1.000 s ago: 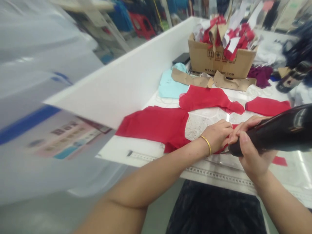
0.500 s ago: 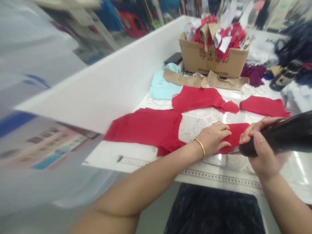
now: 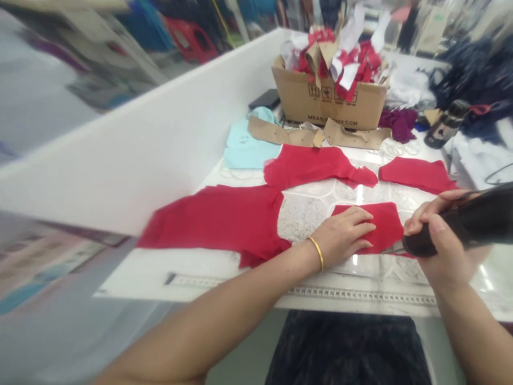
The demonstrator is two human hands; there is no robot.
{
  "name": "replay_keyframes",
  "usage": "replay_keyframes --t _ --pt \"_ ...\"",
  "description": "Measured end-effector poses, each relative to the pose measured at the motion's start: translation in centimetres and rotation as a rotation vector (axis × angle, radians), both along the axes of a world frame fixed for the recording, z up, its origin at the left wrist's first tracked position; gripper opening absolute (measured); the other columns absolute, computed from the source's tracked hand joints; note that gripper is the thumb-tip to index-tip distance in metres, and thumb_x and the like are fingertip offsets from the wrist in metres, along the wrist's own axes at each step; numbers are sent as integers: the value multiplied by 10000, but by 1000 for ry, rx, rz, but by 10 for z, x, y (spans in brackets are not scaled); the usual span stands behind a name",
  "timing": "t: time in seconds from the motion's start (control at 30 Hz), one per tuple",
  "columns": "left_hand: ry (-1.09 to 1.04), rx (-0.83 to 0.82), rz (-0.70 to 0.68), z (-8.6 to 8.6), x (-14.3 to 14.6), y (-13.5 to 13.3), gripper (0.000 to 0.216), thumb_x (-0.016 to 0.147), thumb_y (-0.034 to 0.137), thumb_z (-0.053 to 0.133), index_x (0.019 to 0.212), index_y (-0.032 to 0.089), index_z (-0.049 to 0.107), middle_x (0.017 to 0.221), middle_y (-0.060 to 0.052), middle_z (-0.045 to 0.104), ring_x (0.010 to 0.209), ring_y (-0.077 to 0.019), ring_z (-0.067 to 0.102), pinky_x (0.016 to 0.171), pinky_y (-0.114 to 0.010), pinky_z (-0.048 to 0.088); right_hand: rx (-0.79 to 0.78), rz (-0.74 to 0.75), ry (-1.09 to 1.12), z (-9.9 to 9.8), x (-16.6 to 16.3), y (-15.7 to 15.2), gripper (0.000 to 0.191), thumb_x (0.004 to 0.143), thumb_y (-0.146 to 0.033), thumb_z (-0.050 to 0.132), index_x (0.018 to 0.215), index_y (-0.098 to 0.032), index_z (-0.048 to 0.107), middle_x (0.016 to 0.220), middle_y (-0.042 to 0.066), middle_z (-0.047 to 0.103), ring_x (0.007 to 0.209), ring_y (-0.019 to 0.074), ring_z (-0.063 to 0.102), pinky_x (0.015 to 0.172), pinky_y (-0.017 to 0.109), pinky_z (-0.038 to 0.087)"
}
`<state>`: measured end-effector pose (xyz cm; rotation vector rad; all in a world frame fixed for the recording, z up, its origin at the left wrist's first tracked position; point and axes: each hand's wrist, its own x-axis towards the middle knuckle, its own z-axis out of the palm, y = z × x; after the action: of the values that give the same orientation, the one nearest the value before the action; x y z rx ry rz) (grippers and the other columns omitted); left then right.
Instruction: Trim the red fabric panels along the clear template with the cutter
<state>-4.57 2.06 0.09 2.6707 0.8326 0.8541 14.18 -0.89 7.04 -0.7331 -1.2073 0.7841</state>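
The bench is bounded by a white panel. Red fabric is covered by the spread left hand; a black tool is gripped by the right hand.

The left forearm slants across the tabletop's near edge, its wrist nearly straight. The left hand lies palm down, fingers slightly spread and pointing towards the right edge. The right forearm crosses the near edge further right, leaning inward; the right hand is curled in a grip, thumb on the near side, apart from the left.
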Motion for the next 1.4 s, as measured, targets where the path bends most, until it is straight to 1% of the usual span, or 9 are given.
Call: replay_keyframes --t 0.2,0.33,0.43,0.53,0.63,0.77,0.87,1.17,1.4 --pt "7 -47 -4 2 1 -1 218 1046 218 536 1150 146 713 1240 -149 700 1190 -263 653 994 -435 616 -4 -29 2 -5 0 0 213 871 -155 719 1018 -226 581 699 -51 642 579 130 621 584 281 578" --pt "24 -37 -67 1 4 -3 255 1058 233 510 1195 152 709 1293 -154 698 1254 -268 640 1032 -436 606 6 -37 -11 -6 2 -2 239 865 -132 696 1035 -236 566 705 -58 635 570 123 614 563 271 566" --pt "82 -45 -112 -1 4 -5 322 1056 337 560 1308 169 670 1427 -152 642 1388 -287 567 1144 -478 530 -10 -51 -27 -5 9 -4 274 875 -187 714 1096 -243 561 721 -57 621 582 130 623 584 294 570" --pt "130 -63 -128 -5 4 -6 490 1009 475 648 1390 168 627 1521 -159 572 1466 -314 492 1214 -510 449 -18 -74 -40 -2 20 -4 258 889 -226 727 1093 -247 571 721 -57 608 588 135 627 590 297 562" --pt "141 -65 -136 -12 4 -6 598 972 548 682 1425 164 607 1551 -168 540 1491 -329 458 1229 -534 422 5 -92 -31 0 28 -3 242 884 -219 734 1077 -242 588 711 -57 606 583 134 617 576 289 559" --pt "86 -27 -128 -21 6 -6 651 941 598 701 1408 152 623 1541 -177 548 1486 -338 461 1234 -534 412 6 -124 -21 -1 34 -1 252 874 -213 739 1076 -242 590 705 -59 602 581 133 614 563 280 560" --pt "91 -29 -146 -22 7 -8 687 932 625 699 1441 175 599 1556 -169 534 1496 -341 446 1238 -541 400 -5 -147 -25 -3 37 -2 253 876 -226 741 1075 -250 588 705 -62 594 581 135 618 560 281 555" --pt "117 -50 -168 -22 7 -9 677 921 629 710 1427 189 618 1563 -174 525 1492 -353 446 1233 -570 395 -7 -148 -56 -5 38 -6 242 892 -260 746 1081 -256 595 708 -60 605 571 134 615 571 291 561" --pt "115 -53 -175 -21 6 -8 652 940 618 688 1428 191 621 1551 -167 540 1477 -350 466 1217 -564 422 38 -153 -20 -3 36 -6 232 903 -198 714 1090 -263 592 706 -61 612 585 127 614 569 272 548"
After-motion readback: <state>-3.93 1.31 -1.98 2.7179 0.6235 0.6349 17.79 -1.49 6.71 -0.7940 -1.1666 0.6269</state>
